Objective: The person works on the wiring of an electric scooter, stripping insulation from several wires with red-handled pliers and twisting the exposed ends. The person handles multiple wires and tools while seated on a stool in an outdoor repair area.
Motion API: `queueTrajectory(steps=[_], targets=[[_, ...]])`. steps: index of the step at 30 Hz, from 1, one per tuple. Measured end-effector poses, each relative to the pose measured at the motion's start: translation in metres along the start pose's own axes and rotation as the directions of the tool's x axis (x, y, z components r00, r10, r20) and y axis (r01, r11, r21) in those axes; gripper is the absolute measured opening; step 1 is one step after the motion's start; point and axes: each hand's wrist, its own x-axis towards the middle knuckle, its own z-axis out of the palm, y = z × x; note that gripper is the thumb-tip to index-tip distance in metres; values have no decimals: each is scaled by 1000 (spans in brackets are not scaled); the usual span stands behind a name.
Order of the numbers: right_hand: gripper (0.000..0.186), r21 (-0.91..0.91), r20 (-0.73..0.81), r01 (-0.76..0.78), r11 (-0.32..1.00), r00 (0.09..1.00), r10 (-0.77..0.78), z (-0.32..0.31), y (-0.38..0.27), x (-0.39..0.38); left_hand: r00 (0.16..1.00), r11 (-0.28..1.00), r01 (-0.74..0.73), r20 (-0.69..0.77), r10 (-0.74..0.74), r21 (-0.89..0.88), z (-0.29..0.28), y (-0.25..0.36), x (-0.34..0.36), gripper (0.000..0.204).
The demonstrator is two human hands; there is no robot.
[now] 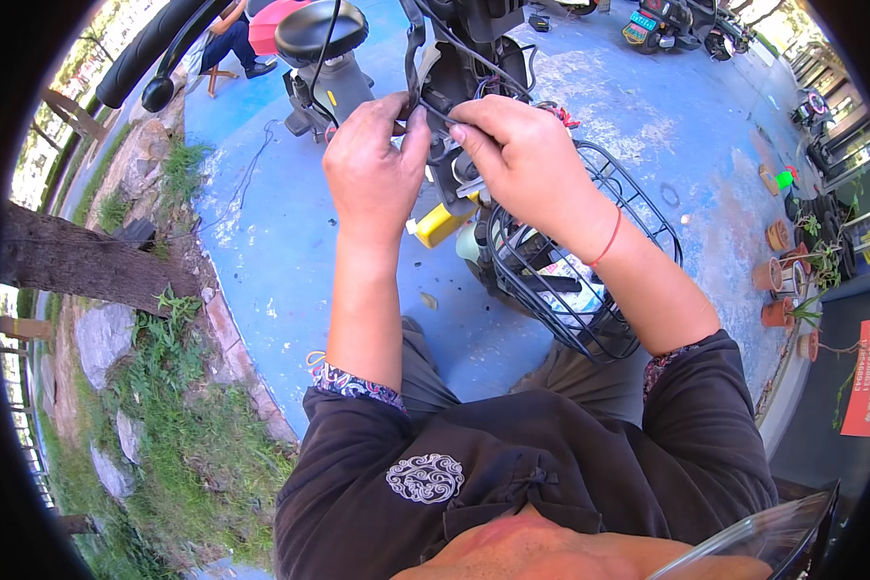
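Observation:
In front of me is an electric scooter with its front opened up, so that black wires and inner parts show. My left hand is closed, its thumb and fingers pinching a dark cable near the scooter's front column. From the other side my right hand pinches the same cable between thumb and index finger. The fingers partly hide where the cable runs. Just below the hands is a yellow part. A black wire basket sits under my right forearm.
Behind the left hand is the scooter's black seat. A handlebar grip juts in at upper left, near a seated person. Another scooter stands far right. Flowerpots line the right side; a tree trunk and rocks border the left.

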Motion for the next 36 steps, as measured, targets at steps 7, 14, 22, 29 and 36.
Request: queueTrajectory(steps=[7, 14, 22, 29, 36], targets=[[12, -447, 73, -44, 894, 994, 85, -14, -21, 13, 919, 843, 395, 182, -351, -366, 16, 1, -10, 18], [9, -524, 326, 39, 851, 932, 157, -17, -10, 31, 811, 606, 585, 372, -452, -539, 19, 4, -8, 16], [7, -290, 255, 167, 942, 963, -92, -9, 4, 40, 819, 491, 569, 399, -413, -659, 15, -6, -7, 16], [15, -196, 265, 445, 874, 882, -389, -19, 13, 57, 850, 575, 524, 424, -312, -628, -2, -12, -3, 22], [15, -61, 280, 494, 868, 843, -460, -38, 28, 76, 887, 661, 461, 338, -316, -592, -2, -18, -3, 17]])
